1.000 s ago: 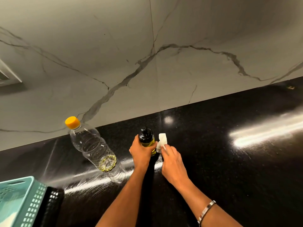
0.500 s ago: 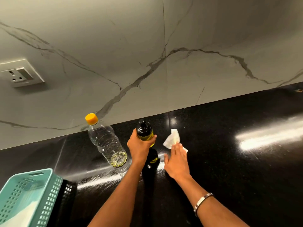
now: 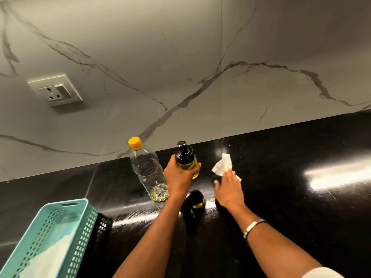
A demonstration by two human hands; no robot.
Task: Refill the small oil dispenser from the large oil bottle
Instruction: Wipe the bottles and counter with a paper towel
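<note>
The clear plastic large oil bottle with the yellow cap (image 3: 147,173) is standing upright just left of the left hand (image 3: 178,177), whose grip is wrapping the small black-topped glass oil dispenser (image 3: 185,159); the right hand (image 3: 228,187), fingers straight, is touching a crumpled white tissue (image 3: 222,164).

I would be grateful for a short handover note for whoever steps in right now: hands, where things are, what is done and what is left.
Left hand grips the small oil dispenser, black top on, yellow oil inside.
Right hand is open, fingers resting on a white tissue on the black counter.
Large oil bottle stands left of the dispenser, yellow cap on, only a little oil at its bottom.
Done, as it looks: pouring, both containers closed.
Left, probably: put the dispenser down and clear the tissue.
</note>
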